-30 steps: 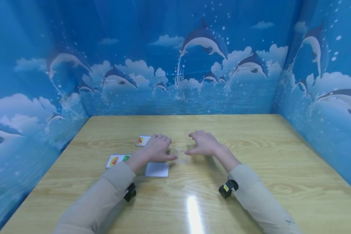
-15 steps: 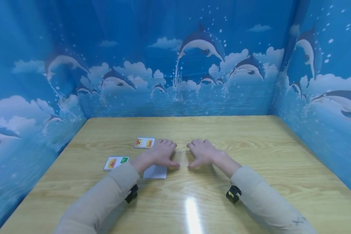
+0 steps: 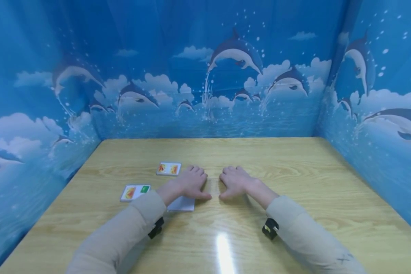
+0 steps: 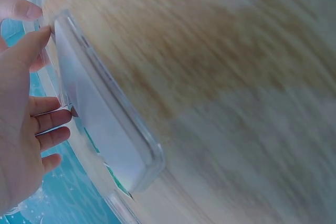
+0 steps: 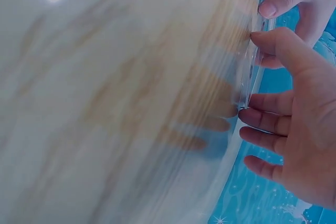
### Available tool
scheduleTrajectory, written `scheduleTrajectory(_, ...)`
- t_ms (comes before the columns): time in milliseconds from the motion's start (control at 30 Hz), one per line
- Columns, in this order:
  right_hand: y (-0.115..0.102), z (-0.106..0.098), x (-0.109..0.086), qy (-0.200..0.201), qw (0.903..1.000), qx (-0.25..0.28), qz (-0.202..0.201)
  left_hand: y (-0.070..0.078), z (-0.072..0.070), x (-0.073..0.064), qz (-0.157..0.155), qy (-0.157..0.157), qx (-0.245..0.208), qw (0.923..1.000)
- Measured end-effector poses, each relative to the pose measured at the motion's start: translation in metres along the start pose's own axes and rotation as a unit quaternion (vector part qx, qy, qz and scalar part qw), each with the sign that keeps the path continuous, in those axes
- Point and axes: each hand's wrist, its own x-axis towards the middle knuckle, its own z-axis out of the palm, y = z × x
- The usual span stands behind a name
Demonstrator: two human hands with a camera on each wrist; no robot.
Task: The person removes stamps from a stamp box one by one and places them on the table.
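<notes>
A flat, clear plastic case (image 3: 214, 186) lies on the table between my two hands, nearly see-through. My left hand (image 3: 192, 183) holds its left side, thumb near and fingertips beyond. From the right, my right hand (image 3: 237, 182) holds the opposite side with thumb and fingers spread around it; in the right wrist view its fingertips meet the clear edge (image 5: 247, 74). Under the left wrist sits a white card stack (image 3: 182, 204), which the left wrist view shows as a thick white block (image 4: 102, 108) in a clear cover. The hand partly hides it.
On the left lie a picture card stack (image 3: 168, 168) with two food pictures and another picture card stack (image 3: 134, 192) with a food picture and a green patch. All rest on a wood-grain table (image 3: 277, 163). A blue dolphin-print curtain (image 3: 178, 87) encloses the back and sides.
Both hands have come down and closer together around the clear case, the thumbs shifting nearer to me. The left hand has moved right, uncovering more of the far card stack.
</notes>
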Motion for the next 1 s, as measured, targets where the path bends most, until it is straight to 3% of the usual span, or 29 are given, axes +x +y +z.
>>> scheduleTrajectory(233, 0.001, 0.001, 0.002, 0.024, 0.9994, -0.014, -0.023, 0.001, 0.000, -0.001, -0.002, 0.000, -0.010, 1.0000)
scheduleTrajectory(433, 0.003, -0.003, 0.001, 0.069, 0.9964, -0.028, -0.041, -0.002, -0.003, -0.004, -0.007, 0.021, -0.022, 0.9995)
scheduleTrajectory(633, 0.002, -0.007, 0.000, 0.119, 0.9914, -0.037, -0.040, -0.009, -0.010, -0.011, -0.022, 0.087, 0.023, 0.9957)
scheduleTrajectory(867, -0.012, -0.012, -0.003, 0.162, 0.9862, -0.012, -0.030, -0.013, -0.012, -0.028, -0.006, 0.161, 0.062, 0.9850)
scheduleTrajectory(1000, -0.021, -0.014, -0.004, 0.172, 0.9840, -0.029, -0.037, -0.014, -0.010, -0.039, 0.000, 0.189, 0.073, 0.9793)
